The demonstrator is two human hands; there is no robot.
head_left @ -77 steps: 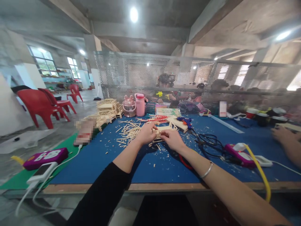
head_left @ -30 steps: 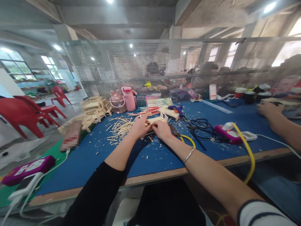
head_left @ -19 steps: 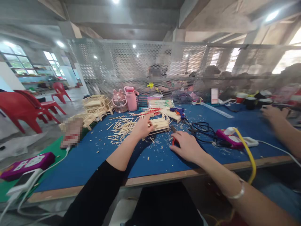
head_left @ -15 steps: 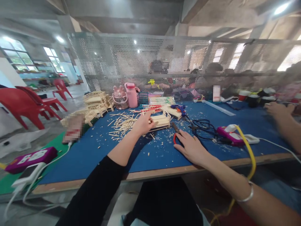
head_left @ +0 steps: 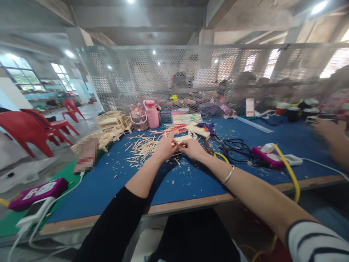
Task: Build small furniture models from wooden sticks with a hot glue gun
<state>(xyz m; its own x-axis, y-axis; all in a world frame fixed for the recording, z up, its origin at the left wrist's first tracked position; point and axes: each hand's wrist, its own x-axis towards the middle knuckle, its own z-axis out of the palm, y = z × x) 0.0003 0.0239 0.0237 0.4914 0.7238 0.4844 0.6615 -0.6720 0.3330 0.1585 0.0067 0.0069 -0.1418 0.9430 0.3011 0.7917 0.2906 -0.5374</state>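
Observation:
My left hand (head_left: 165, 147) is closed at the near left corner of a small model built of pale wooden sticks (head_left: 191, 137). My right hand (head_left: 192, 148) meets it from the right, its fingers pinched at the model's near edge. The fingertips almost touch, and whatever small piece may be between them is hidden. Loose wooden sticks (head_left: 144, 147) lie in a heap to the left of my left hand. Just beyond my right wrist rest pliers with a yellow handle (head_left: 221, 157), partly covered by my forearm.
A blue glue gun (head_left: 207, 127), black cables (head_left: 237, 147) and a purple power strip (head_left: 268, 157) lie to the right. Finished stick models (head_left: 113, 123), a pink bottle (head_left: 151, 113) and a clear pink jug (head_left: 138, 118) stand at the back left. Another person's hand (head_left: 327, 129) is far right.
My right hand has left the pliers and moved left to the stick model, closing its fingers there. My left hand stays at the model.

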